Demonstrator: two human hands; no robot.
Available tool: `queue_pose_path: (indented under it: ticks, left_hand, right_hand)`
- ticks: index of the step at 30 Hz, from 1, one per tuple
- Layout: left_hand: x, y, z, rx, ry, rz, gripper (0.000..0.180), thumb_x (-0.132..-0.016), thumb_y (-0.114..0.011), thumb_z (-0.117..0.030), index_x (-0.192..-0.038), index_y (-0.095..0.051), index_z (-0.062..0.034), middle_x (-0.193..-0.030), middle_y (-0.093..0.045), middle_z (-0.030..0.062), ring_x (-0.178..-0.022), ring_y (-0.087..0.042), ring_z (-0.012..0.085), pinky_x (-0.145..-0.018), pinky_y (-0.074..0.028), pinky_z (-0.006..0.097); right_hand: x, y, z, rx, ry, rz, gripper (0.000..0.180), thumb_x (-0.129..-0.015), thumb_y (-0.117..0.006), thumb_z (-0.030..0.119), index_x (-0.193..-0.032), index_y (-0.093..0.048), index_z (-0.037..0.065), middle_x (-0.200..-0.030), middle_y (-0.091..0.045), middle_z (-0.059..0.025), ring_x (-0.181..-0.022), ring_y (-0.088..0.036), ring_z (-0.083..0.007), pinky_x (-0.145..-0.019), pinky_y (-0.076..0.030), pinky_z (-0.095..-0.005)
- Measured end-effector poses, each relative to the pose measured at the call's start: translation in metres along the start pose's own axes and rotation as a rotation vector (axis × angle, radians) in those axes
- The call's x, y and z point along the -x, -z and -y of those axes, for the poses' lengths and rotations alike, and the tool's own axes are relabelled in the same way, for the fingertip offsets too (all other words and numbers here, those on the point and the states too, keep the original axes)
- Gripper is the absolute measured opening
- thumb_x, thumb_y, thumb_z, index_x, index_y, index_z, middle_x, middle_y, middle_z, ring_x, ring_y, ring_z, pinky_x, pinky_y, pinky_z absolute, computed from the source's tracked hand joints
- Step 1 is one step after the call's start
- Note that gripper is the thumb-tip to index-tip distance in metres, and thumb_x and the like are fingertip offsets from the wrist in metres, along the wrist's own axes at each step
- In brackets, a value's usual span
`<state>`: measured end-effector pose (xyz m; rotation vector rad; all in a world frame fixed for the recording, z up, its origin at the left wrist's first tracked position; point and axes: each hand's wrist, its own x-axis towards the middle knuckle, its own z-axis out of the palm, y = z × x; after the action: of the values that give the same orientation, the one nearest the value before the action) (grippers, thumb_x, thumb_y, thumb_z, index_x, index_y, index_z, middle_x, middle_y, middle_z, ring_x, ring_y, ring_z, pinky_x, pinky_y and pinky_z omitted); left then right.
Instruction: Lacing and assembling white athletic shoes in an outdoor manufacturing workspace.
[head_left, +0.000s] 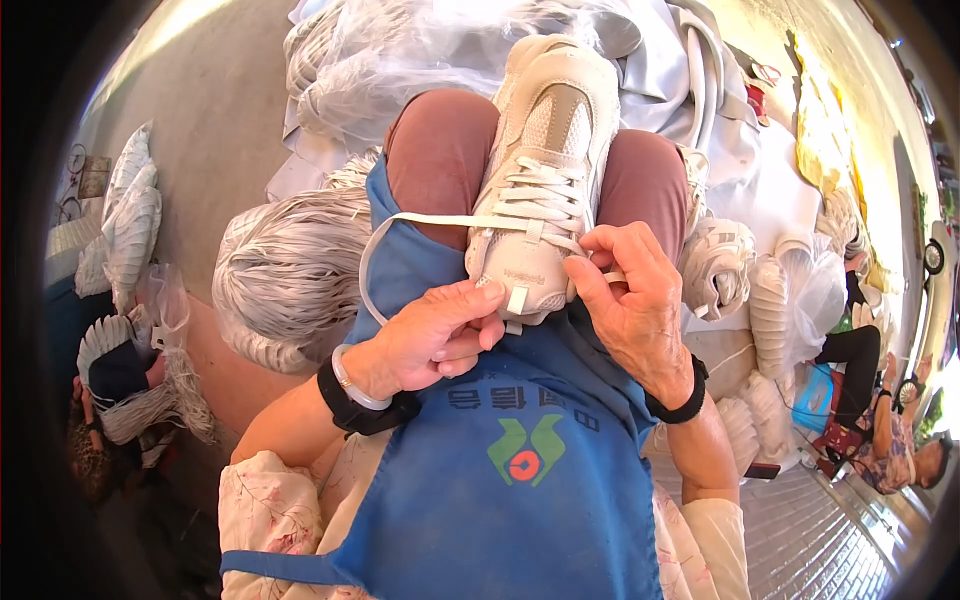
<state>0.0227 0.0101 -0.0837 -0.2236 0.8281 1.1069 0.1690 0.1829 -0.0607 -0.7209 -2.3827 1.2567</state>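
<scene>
A cream sneaker (540, 180) lies on my lap between my knees, its toe pointing away from me. Flat white laces (541, 190) cross its front through several eyelets. One loose lace end (440, 217) runs out to the left and curves down behind my left hand (430, 335). That hand pinches the near left edge of the sneaker's tongue between thumb and fingers. At the right side of the tongue, my right hand (640, 300) is closed, a short stretch of lace showing between thumb and fingers. The sneaker's sole is hidden.
Bundled pale laces (290, 265) lie left of my knee. Ahead are stacked uppers under clear plastic (400, 70). More cream shoe uppers (718, 265) sit at my right. Another person (890, 440) sits at far right; a person's arm (85, 410) shows at far left.
</scene>
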Motion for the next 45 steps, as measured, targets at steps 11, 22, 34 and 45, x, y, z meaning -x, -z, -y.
queue_pose_path:
  ticks: [11, 22, 34, 45]
  left_hand:
    - [0.045, -0.005, -0.047, -0.761, -0.524, -0.145, 0.026, -0.101, -0.048, -0.019, -0.122, -0.051, -0.0038, -0.079, -0.061, 0.0016, -0.057, -0.045, 0.0015, -0.052, -0.036, 0.016]
    - [0.030, -0.016, -0.056, -1.102, -0.614, -0.216, 0.011, -0.098, -0.053, -0.012, -0.100, -0.058, -0.0010, -0.082, -0.063, 0.0028, -0.080, -0.058, 0.0089, -0.074, -0.047, 0.024]
    - [0.009, -0.009, -0.060, -1.291, -0.855, -0.346, 0.007, -0.093, -0.058, -0.003, -0.099, -0.060, 0.0011, -0.081, -0.064, 0.0068, -0.071, -0.056, 0.0128, -0.068, -0.047, 0.026]
    - [0.009, -0.007, -0.059, -1.414, -0.951, -0.393, 0.008, -0.090, -0.058, -0.001, -0.098, -0.061, -0.0003, -0.083, -0.061, 0.0095, -0.072, -0.058, 0.0207, -0.068, -0.047, 0.030]
  right_hand:
    - [-0.016, -0.003, 0.022, 0.166, 0.005, 0.054, 0.011, -0.082, -0.070, 0.005, -0.091, -0.064, 0.004, -0.082, -0.056, -0.0100, -0.067, -0.060, -0.0231, -0.056, -0.048, -0.0341]
    - [-0.018, 0.006, 0.036, 0.089, -0.086, 0.158, 0.013, -0.079, -0.070, 0.004, -0.089, -0.062, 0.003, -0.087, -0.057, -0.0111, -0.071, -0.060, -0.0279, -0.061, -0.047, -0.0360]
    - [-0.024, 0.018, 0.026, 0.501, 0.226, 0.127, 0.014, -0.081, -0.064, 0.001, -0.093, -0.060, 0.007, -0.087, -0.051, -0.0088, -0.068, -0.060, -0.0288, -0.057, -0.048, -0.0380]
    - [-0.009, 0.032, 0.013, 0.375, -0.036, 0.159, 0.020, -0.081, -0.069, 0.003, -0.101, -0.066, 0.004, -0.089, -0.057, -0.0111, -0.072, -0.062, -0.0266, -0.060, -0.051, -0.0347]
